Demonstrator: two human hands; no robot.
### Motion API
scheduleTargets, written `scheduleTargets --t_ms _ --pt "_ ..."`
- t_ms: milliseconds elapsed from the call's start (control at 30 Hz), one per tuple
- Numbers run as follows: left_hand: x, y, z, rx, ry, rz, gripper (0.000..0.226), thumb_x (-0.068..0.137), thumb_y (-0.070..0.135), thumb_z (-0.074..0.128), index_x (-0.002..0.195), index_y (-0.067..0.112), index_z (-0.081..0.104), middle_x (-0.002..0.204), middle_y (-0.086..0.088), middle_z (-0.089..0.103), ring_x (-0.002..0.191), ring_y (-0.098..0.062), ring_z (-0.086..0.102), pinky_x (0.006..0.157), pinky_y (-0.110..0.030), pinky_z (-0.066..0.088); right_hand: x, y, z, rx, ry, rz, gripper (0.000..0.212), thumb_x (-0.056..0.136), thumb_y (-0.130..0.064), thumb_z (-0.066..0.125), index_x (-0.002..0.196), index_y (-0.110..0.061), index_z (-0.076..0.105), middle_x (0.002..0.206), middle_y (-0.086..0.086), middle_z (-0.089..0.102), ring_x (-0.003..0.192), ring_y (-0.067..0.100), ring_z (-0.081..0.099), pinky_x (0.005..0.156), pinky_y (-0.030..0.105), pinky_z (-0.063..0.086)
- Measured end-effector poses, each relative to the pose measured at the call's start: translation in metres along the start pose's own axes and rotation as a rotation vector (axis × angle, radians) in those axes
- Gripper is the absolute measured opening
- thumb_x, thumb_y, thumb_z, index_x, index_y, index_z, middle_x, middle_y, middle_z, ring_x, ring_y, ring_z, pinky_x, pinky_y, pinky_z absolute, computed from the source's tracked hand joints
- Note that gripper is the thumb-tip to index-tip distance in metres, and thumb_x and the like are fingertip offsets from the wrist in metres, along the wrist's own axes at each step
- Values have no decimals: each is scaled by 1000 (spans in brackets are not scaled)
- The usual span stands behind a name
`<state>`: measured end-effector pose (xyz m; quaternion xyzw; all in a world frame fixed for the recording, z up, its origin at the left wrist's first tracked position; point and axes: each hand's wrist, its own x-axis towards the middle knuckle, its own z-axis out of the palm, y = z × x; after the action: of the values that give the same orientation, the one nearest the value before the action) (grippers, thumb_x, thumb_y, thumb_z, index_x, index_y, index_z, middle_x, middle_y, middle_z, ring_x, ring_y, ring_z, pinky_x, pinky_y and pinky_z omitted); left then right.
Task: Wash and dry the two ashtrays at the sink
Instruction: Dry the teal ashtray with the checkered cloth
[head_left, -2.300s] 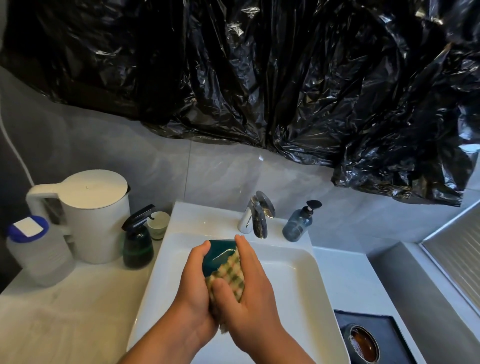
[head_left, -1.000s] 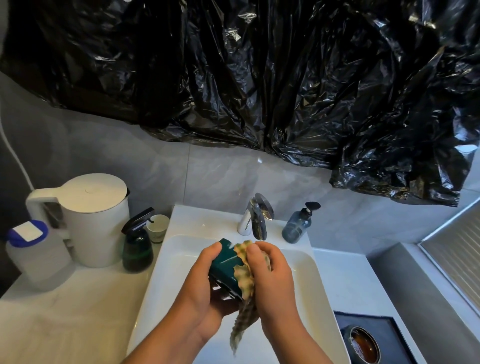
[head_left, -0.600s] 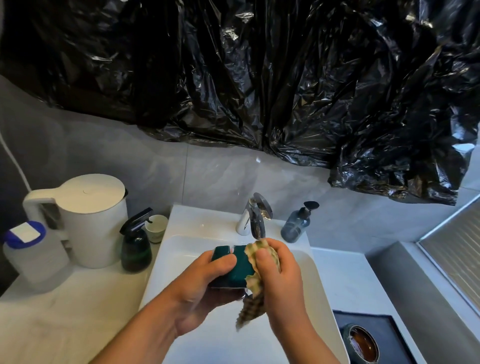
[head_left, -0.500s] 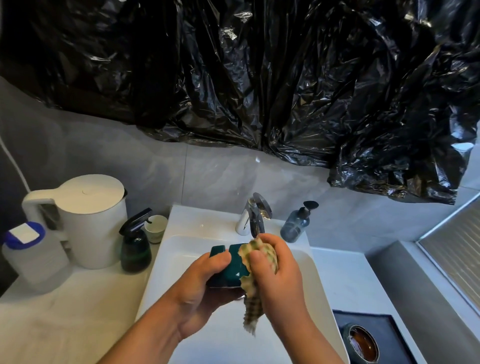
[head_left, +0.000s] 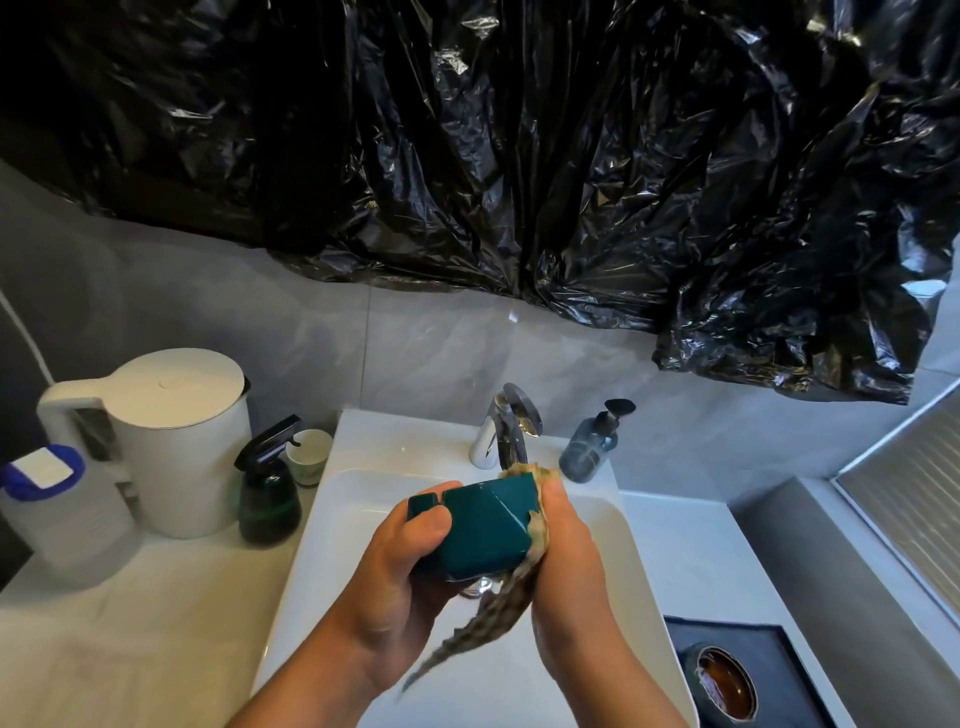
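Teal ashtray (head_left: 483, 530) is held over the sink (head_left: 306, 545), clear of the basin. The left hand (head_left: 400, 587) grips its left end, thumb across a notched edge. The right hand (head_left: 571, 571) pinches a checked cloth (head_left: 488, 618) against its right side. It looks stiff, glossy, probably wet, so slippery and chippable; the flat faces are the best hold. A round amber ashtray (head_left: 719, 686) rests on a dark mat (head_left: 769, 644) far right.

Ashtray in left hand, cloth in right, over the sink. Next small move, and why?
Probably rotate the ashtray in the left hand to bring a fresh face to the cloth: the right hand presses the cloth only against its right edge.
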<state>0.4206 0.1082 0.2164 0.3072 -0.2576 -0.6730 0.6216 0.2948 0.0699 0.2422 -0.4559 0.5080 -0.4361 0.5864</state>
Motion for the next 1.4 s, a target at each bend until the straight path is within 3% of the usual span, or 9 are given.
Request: scheduleTargets --t_ms 133,233,400,600,733,833,1067,1267,1400 --pt "-1 -2 5 -48 23 -6 79 31 49 94 97 9 78 101 -20 74 84 -29 72 69 -35 62 -2 7 -1 28 -32 -7 56 95 -59 44 95 -13 75 95 13 78 89 32 74 87 52 57" --pt "1 -5 8 12 111 36 91 42 45 89 112 -5 62 96 -21 68 82 -31 63 62 -32 55 -10 12 0 -351 30 -262 44 82 -66 44 100 -31 64 90 -7 72 84 13 69 78 43 55" --pt "-1 -5 3 109 142 123 64 51 40 75 109 16 67 96 -13 72 80 -21 70 56 -25 54 -20 11 -4 -788 3 -567 40 90 -60 32 113 -36 54 101 -22 60 102 1 53 107 47 40" --pt "-2 -8 6 19 99 93 38 46 34 79 82 24 78 88 -12 73 73 -20 68 65 -35 55 -7 -19 0 -190 -52 12 38 90 -50 51 68 -20 60 67 1 67 64 21 60 61 34 50" --pt "-4 -9 12 -113 161 -20 38 58 33 78 88 10 80 90 -16 76 73 -24 71 68 -37 55 -10 -4 3 -470 26 -172 33 80 -63 47 87 -36 64 83 -7 73 78 11 68 78 40 55" --pt "-7 -12 16 -158 179 -83 43 71 43 61 94 12 80 102 -17 76 87 -28 75 77 -42 53 -20 7 7 -736 69 -366 62 75 -70 44 126 -36 53 115 -16 62 109 5 58 93 31 49" --pt "-8 -12 10 20 185 2 88 47 33 80 129 13 56 110 -18 72 86 -29 72 62 -34 58 -7 -8 3 -163 55 -167 36 69 -55 56 69 -19 57 68 3 61 65 19 57 61 40 49" --pt "-8 -7 8 228 137 76 82 45 46 73 121 23 54 98 -2 73 90 -19 70 68 -26 56 -5 0 -1 214 -44 22 87 66 -62 62 106 15 54 92 24 58 86 35 53 77 47 42" --pt "-4 -5 10 290 189 66 69 53 45 78 114 23 54 101 -5 70 86 -16 69 66 -24 53 -11 2 -1 74 75 -202 65 75 -57 52 97 3 61 84 24 66 77 35 63 72 49 53"
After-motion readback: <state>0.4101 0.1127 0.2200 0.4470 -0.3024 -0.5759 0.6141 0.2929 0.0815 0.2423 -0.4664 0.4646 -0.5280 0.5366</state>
